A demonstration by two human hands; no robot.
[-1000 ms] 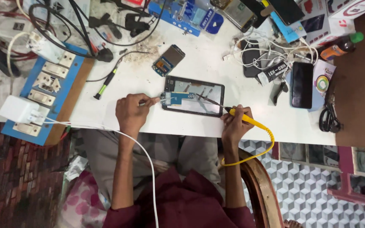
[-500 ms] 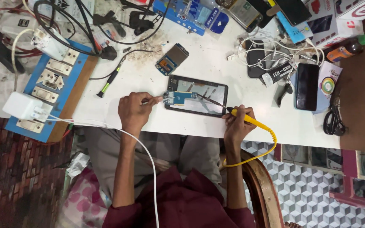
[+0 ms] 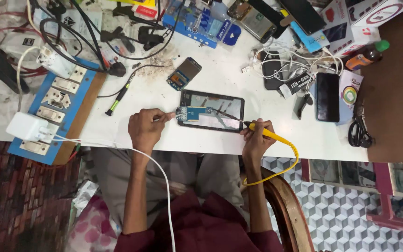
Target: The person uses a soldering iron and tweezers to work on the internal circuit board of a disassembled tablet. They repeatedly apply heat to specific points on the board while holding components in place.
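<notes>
Right now your workplace is a white, scuffed tabletop (image 3: 220, 140), and at its near edge lies an opened black rectangular phone (image 3: 212, 110), the landmark for everything else. Your left hand (image 3: 146, 129) sits just left of that phone, fingers pinched shut on a thin tool whose tip touches a small blue circuit board (image 3: 192, 113) lying on the phone's left end. Your right hand (image 3: 256, 138) rests at the phone's right corner, fingers curled closed around a yellow-handled soldering iron (image 3: 262, 132), its dark tip reaching over the phone's middle. Beyond the phone, a smaller blue-backed phone part (image 3: 184, 73) lies tilted. Far left of the phone is a blue board of white switches and sockets (image 3: 54, 109) with a white charger block (image 3: 25, 127) plugged in. Right of the phone lie a black slab phone (image 3: 327, 96) and tangled white cables (image 3: 281, 63). Below the table edge you see red brick flooring (image 3: 19, 196) left and grey cube-patterned tiles (image 3: 350, 214) right.
</notes>
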